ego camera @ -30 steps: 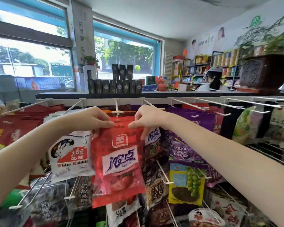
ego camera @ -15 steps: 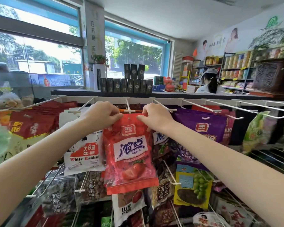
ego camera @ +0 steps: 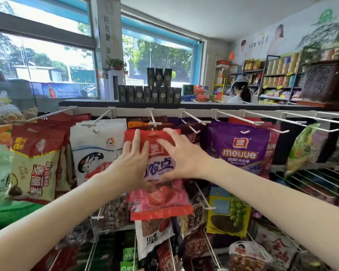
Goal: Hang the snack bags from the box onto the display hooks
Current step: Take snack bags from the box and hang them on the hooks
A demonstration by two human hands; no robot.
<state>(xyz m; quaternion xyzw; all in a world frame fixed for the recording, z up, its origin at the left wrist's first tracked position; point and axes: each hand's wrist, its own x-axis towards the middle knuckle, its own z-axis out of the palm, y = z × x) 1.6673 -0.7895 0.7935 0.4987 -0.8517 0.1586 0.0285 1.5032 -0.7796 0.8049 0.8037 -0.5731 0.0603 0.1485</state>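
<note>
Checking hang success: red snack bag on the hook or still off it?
On. The hook's tip pokes through the hang hole at the top of the red snack bag; the left hand and right hand lie flat on it, fingers straight.

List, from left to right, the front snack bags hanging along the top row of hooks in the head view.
Red and cream Mylikes bag → white rabbit bag → red bag with the left hand and right hand flat on it → purple meijue bag → green bag.
</note>
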